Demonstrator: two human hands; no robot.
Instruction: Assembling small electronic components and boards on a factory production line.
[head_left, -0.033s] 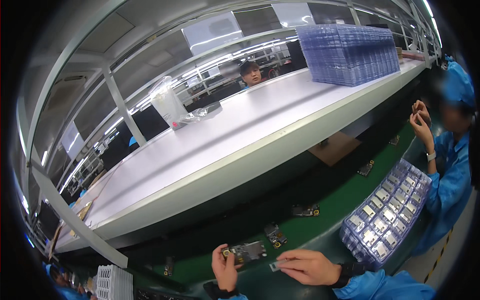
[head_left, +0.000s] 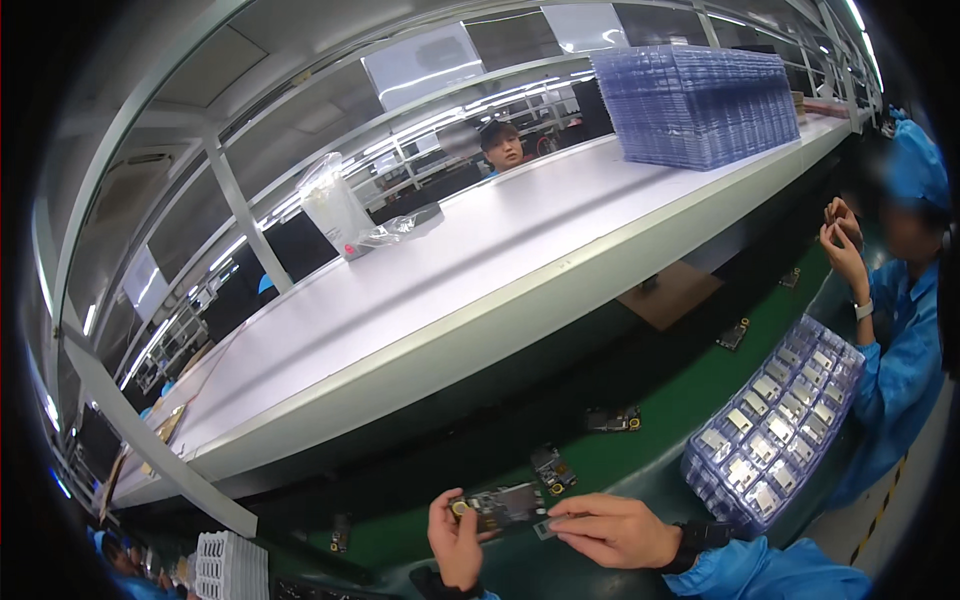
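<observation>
My left hand (head_left: 458, 540) is closed on the left end of a dark circuit board (head_left: 505, 505) with a yellow ring at one corner. Between the thumb and fingers of my right hand (head_left: 618, 532) is a small pale metal plate (head_left: 543, 529), right by the board's lower right corner. Whether plate and board touch, I cannot tell. Just beyond my hands, another circuit board (head_left: 553, 468) lies on the green belt (head_left: 660, 385). To my right stands a stack of clear blister trays (head_left: 690, 470), its top pockets filled with similar pale metal plates.
More circuit boards (head_left: 612, 419) lie spaced along the belt. A white shelf (head_left: 420, 300) runs above it, bearing a tall stack of clear trays (head_left: 695, 110) and a plastic bag (head_left: 335, 205). A co-worker in blue (head_left: 885, 300) sits at right. White trays (head_left: 230, 565) stand lower left.
My left hand and its circuit board have shifted slightly right. The metal plate in my right hand has come a little left, closing the gap to the board.
</observation>
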